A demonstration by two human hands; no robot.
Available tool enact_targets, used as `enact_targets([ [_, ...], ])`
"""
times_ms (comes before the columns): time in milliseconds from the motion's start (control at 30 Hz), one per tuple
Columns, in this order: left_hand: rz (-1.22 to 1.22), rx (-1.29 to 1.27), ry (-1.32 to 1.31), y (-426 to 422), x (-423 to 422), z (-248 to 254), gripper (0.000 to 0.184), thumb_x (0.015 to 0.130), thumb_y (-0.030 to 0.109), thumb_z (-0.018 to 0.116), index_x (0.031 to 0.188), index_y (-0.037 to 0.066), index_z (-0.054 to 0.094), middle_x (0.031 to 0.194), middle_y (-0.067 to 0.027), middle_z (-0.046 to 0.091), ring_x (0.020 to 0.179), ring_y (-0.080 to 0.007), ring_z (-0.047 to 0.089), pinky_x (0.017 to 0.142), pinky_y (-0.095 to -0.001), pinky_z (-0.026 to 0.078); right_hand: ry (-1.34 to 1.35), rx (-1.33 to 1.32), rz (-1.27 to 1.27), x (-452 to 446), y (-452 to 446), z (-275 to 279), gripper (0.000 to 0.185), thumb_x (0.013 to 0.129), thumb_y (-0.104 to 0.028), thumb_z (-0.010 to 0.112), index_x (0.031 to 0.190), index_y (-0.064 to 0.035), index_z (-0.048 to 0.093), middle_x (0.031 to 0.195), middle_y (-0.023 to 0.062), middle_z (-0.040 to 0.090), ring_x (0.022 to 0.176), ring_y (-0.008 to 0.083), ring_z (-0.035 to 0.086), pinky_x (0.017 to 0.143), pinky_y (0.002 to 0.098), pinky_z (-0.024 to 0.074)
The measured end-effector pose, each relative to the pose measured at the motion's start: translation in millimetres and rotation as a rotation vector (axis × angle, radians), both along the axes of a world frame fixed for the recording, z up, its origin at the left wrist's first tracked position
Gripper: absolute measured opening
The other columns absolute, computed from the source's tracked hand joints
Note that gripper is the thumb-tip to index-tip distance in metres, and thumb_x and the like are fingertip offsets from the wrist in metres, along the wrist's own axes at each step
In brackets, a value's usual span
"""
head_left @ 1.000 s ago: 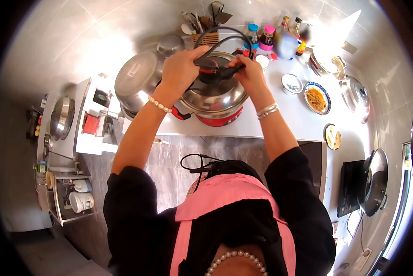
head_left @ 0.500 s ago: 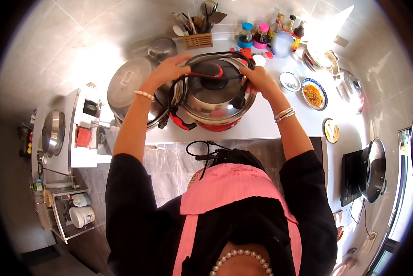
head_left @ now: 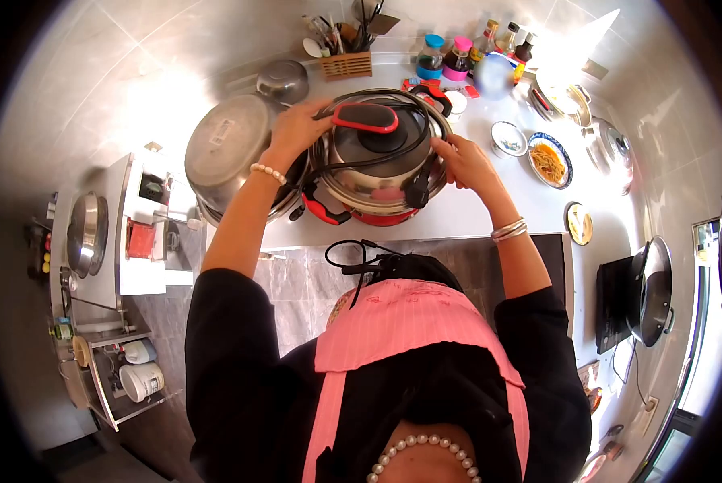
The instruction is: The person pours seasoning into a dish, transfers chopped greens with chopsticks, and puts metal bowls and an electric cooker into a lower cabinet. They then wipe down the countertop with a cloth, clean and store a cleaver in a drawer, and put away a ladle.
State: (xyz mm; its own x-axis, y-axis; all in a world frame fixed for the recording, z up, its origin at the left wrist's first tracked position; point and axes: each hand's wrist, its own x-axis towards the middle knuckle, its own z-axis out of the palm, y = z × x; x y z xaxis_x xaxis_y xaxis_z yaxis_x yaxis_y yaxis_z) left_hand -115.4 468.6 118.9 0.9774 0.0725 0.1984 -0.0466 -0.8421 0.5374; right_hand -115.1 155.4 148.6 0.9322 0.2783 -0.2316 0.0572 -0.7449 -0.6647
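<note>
A steel electric pot (head_left: 369,190) with a red base and red-and-black side handles stands on the counter, its dark lid (head_left: 353,149) on. A black power cord (head_left: 337,170) loops over the lid and round its rim. On top rests a black-and-red handle-shaped piece (head_left: 367,118), and a black plug (head_left: 416,191) lies at the near right rim. My left hand (head_left: 298,129) is closed at the pot's left edge, fingertips on the cord beside the handle-shaped piece. At the right rim my right hand (head_left: 467,163) pinches the cord; its fingertips are partly hidden.
A large upturned steel pan (head_left: 226,149) and a small steel bowl (head_left: 283,81) stand at left. Behind are a utensil basket (head_left: 346,66) and jars (head_left: 457,61). Rightward are a white bowl (head_left: 507,140), a patterned dish of food (head_left: 565,171) and a wok (head_left: 655,290).
My left hand has let go of the handle-shaped piece, which now lies on the lid. My right hand has moved slightly down and right, away from the plug, which now rests at the rim.
</note>
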Motion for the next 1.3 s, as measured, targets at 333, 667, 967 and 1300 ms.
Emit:
enact_targets([
  [333,-0.111,-0.342,-0.356,40.5,-8.5,-3.3,0.028,0.086,0.009,0.050,0.112,-0.002,0.055,0.111,-0.0120,0.059,0.101,-0.0208,0.055,0.089,-0.0298,0.041,-0.819,0.457,0.054,98.0,-5.2,-78.6,0.029,0.080,-0.032,0.056,0.092,-0.0075,0.065,0.083,0.0140,0.064,0.073,0.0268,0.061,0.062,0.0382,0.0473],
  [667,0.388,-1.107,0.177,13.0,-67.0,-33.3,0.030,0.087,0.011,0.051,0.113,-0.002,0.052,0.106,-0.0129,0.058,0.095,-0.0202,0.055,0.086,-0.0304,0.044,-0.355,0.541,-0.327,151.4,44.6,-103.0,0.025,0.068,-0.020,0.064,0.074,0.0046,0.064,0.077,0.0244,0.061,0.076,0.0364,0.061,0.068,0.0414,0.0489],
  [967,0.351,-1.426,0.607,-15.9,-117.3,-37.3,0.031,0.087,0.013,0.052,0.113,-0.003,0.050,0.101,-0.0136,0.058,0.090,-0.0198,0.055,0.082,-0.0310,0.046,-0.024,0.759,-0.239,121.5,-28.4,-124.3,0.017,0.059,-0.014,0.067,0.076,-0.0067,0.066,0.073,0.0129,0.063,0.064,0.0256,0.062,0.059,0.0380,0.0503],
  [1300,0.387,-1.642,0.627,-73.8,-96.1,-29.9,0.019,0.078,-0.007,0.048,0.088,0.009,0.048,0.067,0.0011,0.044,0.052,-0.0081,0.040,0.043,-0.0231,0.032,0.227,0.869,-0.265,55.3,-119.0,-76.6,0.019,0.072,-0.010,0.059,0.087,-0.0008,0.052,0.075,0.0060,0.058,0.063,0.0107,0.054,0.054,0.0243,0.0431],
])
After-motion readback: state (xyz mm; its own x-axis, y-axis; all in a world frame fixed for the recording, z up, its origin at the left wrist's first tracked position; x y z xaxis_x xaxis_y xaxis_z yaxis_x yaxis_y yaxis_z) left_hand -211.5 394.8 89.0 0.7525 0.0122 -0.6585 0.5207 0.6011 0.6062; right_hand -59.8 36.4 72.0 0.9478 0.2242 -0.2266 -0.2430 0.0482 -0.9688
